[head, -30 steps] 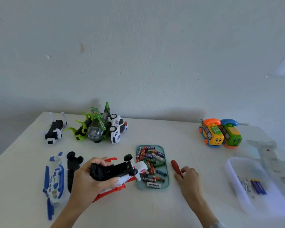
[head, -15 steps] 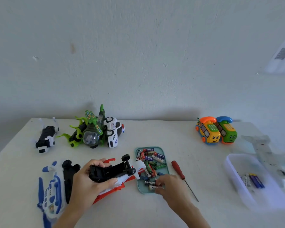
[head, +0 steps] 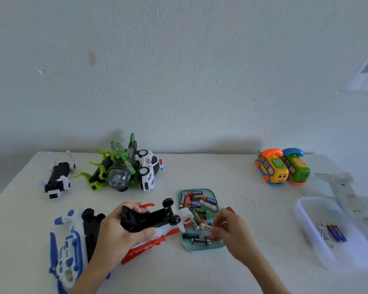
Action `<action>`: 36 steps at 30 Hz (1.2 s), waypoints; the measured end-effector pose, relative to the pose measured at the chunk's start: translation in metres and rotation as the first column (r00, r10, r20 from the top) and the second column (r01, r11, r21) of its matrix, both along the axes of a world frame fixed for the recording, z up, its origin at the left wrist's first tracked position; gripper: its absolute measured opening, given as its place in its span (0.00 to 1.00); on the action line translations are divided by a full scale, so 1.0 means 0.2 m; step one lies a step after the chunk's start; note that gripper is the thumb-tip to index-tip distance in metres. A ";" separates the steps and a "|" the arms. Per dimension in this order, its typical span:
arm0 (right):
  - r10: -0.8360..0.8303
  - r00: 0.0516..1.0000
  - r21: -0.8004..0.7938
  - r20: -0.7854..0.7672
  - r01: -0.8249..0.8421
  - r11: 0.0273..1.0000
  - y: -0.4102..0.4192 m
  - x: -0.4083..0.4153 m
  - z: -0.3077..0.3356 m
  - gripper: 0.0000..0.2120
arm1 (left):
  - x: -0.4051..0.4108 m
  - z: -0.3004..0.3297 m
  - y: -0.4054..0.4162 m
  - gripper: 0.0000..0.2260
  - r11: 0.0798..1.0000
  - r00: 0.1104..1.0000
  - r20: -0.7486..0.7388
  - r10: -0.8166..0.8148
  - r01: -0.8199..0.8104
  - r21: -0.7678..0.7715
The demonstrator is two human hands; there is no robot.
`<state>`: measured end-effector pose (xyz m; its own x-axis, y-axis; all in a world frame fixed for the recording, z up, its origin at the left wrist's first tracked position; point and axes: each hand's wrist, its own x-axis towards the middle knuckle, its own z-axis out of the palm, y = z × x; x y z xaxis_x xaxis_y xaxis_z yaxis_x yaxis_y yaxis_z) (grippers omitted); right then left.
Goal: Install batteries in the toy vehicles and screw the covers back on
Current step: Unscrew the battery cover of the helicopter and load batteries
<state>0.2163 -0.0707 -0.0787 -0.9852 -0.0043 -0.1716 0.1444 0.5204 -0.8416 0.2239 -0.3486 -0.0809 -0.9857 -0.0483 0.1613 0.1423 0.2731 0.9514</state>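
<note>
My left hand (head: 117, 234) grips a red and white toy vehicle (head: 151, 221) turned upside down, so its black underside and open battery bay face up. Just to its right lies a teal tray (head: 218, 197) with several loose batteries. My right hand (head: 227, 229) reaches over the tray's near end and its fingertips pinch a battery (head: 210, 237) there. The red handle of a screwdriver (head: 231, 209) peeks out behind my right hand; the rest of it is hidden.
A blue and white helicopter (head: 67, 249) lies at the near left beside a black part (head: 91, 221). At the back stand a black and white toy (head: 57, 179), a green helicopter (head: 117, 168), a police car (head: 150, 168) and two phone buses (head: 283, 167). A clear box (head: 319, 232) sits right.
My right hand let go of the screwdriver, moved left to the tray and now pinches a battery at its near end. My left hand keeps holding the upturned vehicle.
</note>
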 end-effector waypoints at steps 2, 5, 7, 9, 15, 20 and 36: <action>-0.072 0.994 -0.380 0.085 0.099 0.920 0.00 0.00 0.01 0.06 | 0.00 0.01 0.00 0.22 1.000 1.000 0.019 -0.002 0.002 0.010; -0.002 0.970 -0.770 0.245 0.196 0.607 -0.02 -0.01 0.05 0.13 | -0.01 0.01 0.01 0.24 1.000 0.999 0.032 -0.010 0.009 0.003; 0.071 0.958 -0.854 0.277 0.212 0.475 -0.02 -0.02 0.06 0.18 | -0.01 0.01 0.01 0.24 1.000 0.999 0.034 -0.010 0.010 0.006; 0.101 0.957 -0.877 0.273 0.204 0.436 -0.03 -0.03 0.08 0.20 | 0.00 0.01 0.01 0.22 1.000 0.999 0.041 -0.018 0.018 0.020; -0.058 0.957 -0.860 0.284 0.281 0.425 -0.03 -0.04 0.08 0.13 | 0.01 0.03 0.02 0.29 0.999 0.998 0.057 -0.042 0.040 0.035; -0.306 0.932 -0.744 0.194 0.343 0.573 -0.04 -0.04 0.07 0.10 | 0.01 0.03 0.01 0.29 0.998 0.995 0.072 -0.066 0.065 0.027; 0.001 0.839 0.107 -0.545 0.068 0.992 -0.54 0.05 0.02 0.10 | 0.02 0.00 0.02 0.21 0.997 0.997 0.026 -0.076 0.076 -0.002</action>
